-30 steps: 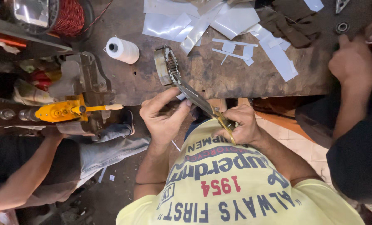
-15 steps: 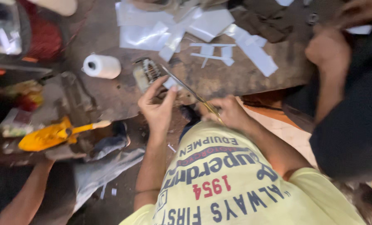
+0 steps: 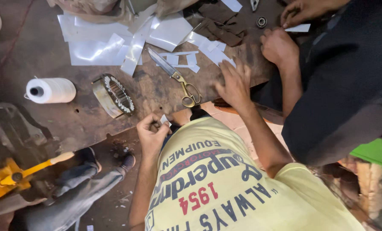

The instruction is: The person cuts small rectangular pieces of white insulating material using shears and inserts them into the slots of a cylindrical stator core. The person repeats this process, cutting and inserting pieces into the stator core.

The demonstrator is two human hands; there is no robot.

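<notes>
So, big worn brown counter [image 3: 92, 115], littered with white sheet offcuts [image 3: 114, 42]; a wound stator ring [image 3: 113, 96] stands on edge beside a thread spool [image 3: 50, 90]. Brass-handled scissors [image 3: 176, 77] lie blades closed, just left of the right hand [image 3: 234, 83], which rests flat, fingers spread, holding nothing. Left hand [image 3: 152, 133], off the counter edge, has fingers pinched on a small white paper piece [image 3: 164, 120], thin, slightly folded. Risk: loose pinch over the floor, so the piece could slip and drop.

Bare bench [image 3: 84, 117] open between thread spool [image 3: 50, 90], toothed metal ring [image 3: 113, 96] and scissors [image 3: 174, 77]; beyond, cluttered with white strips [image 3: 114, 42]; at right, blocked by another person's hands [image 3: 278, 45].
</notes>
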